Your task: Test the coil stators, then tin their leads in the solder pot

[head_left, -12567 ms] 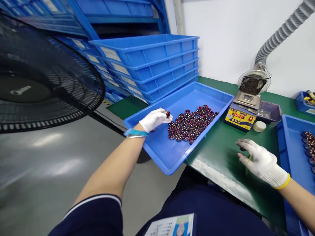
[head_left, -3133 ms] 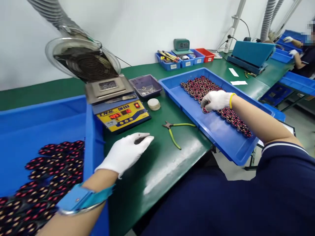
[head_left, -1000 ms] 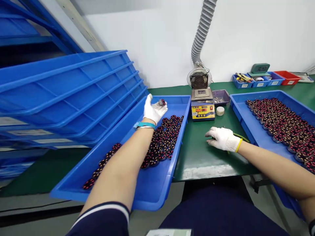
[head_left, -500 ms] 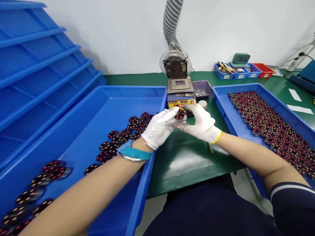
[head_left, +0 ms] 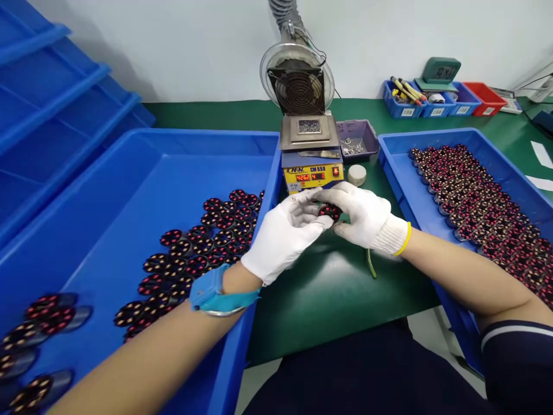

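Note:
Both my hands wear white gloves and meet over the green bench in front of the solder pot. My left hand (head_left: 283, 233) and my right hand (head_left: 365, 216) pinch one small round wound coil (head_left: 329, 211), dark with red windings, between their fingertips. A green pliers handle (head_left: 370, 264) pokes out under my right wrist. The blue tray on my left (head_left: 129, 173) holds several of the same coils (head_left: 203, 242). The blue tray on my right (head_left: 395, 173) holds many more in rows (head_left: 479, 202).
A solder pot with a yellow panel and red digits (head_left: 311, 173) stands just beyond my hands, a fume fan and hose (head_left: 298, 86) behind it. A small purple dish (head_left: 358, 138) and a white round tin (head_left: 356, 174) sit beside it. Stacked blue trays (head_left: 38, 98) rise at far left; small bins (head_left: 432, 101) at the back right.
My hands, joined on the coil half a second ago, have dropped slightly toward me. Before that, my left hand brought the coil over from the left tray.

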